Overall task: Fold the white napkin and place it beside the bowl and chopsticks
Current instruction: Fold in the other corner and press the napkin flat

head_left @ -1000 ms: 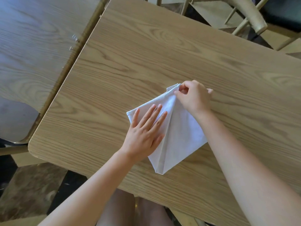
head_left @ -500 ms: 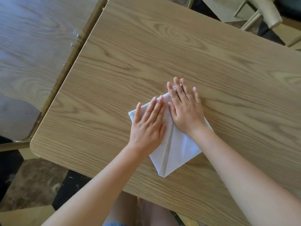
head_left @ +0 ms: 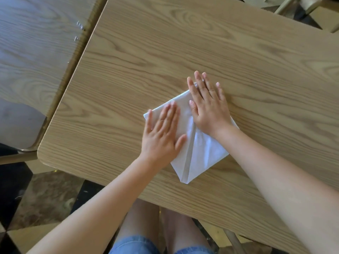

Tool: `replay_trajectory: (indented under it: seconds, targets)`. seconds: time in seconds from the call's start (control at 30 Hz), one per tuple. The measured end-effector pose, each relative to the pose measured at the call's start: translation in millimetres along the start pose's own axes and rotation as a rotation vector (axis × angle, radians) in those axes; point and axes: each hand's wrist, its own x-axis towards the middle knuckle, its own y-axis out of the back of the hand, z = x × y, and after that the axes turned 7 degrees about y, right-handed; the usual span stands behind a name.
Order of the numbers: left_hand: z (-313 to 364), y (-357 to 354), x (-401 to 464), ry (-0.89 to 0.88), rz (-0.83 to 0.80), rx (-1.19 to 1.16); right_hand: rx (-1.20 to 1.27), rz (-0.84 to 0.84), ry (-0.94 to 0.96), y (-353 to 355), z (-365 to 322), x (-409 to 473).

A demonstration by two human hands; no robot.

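Observation:
A white napkin (head_left: 200, 153), folded into a pointed kite shape, lies flat on the wooden table (head_left: 201, 52) near its front edge, its point toward me. My left hand (head_left: 162, 132) rests palm-down on the napkin's left flap, fingers spread. My right hand (head_left: 208, 105) lies flat on the right flap, with its fingertips reaching past the napkin's far corner onto the wood. A crease runs down the middle between the two hands. No bowl or chopsticks are in view.
A second wooden table (head_left: 36, 52) adjoins on the left, with a narrow gap between them. Chair legs (head_left: 300, 6) show at the top right. My knees in denim shorts (head_left: 139, 244) are below the table's front edge, over a patterned floor.
My right hand released the pinched far corner and flattened onto the napkin. My left hand slid slightly left along its flap. Both palms now press the folds down.

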Motion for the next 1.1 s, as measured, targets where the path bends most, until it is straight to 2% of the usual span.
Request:
replay_trajectory:
  seconds: [0.2, 0.33, 0.5, 0.73, 0.8, 0.87, 0.97, 1.03, 1.1]
  targets:
    - [-11.1, 0.3, -28.5, -0.524, -0.153, 0.037, 0.005, 0.002, 0.006, -0.8, 1.8, 0.4]
    - [-17.6, 1.2, -46.7, -0.707, -0.222, 0.070, 0.000, 0.002, 0.002, 0.7, 0.8, -0.6]
    - [-24.6, 3.6, -72.9, -0.800, -0.282, 0.055, -0.001, -0.021, 0.003, 2.7, 0.7, -0.8]
    - [-23.5, 9.1, -85.6, -0.785, -0.323, 0.042, 0.001, -0.035, -0.007, 4.5, 0.8, -1.4]
    - [-23.1, 16.0, -80.4, -0.800, -0.346, -0.066, 0.029, -0.031, 0.003, 7.6, 0.6, -1.1]
    - [-19.0, 29.1, -57.7, -0.695, -0.279, -0.237, 0.116, 0.034, -0.009, 10.3, 1.8, -3.0]
    - [-11.4, 42.6, 7.1, -0.263, 0.036, -0.335, 0.270, 0.282, -0.258, 21.3, 9.0, -11.4]
    - [-5.2, 48.7, 46.8, -0.025, -0.011, -0.245, 0.266, 0.412, -0.402, 28.7, 17.4, -18.8]
    - [-1.0, 46.5, 73.1, 0.057, -0.125, -0.116, 0.259, 0.417, -0.437, 33.0, 26.7, -24.4]
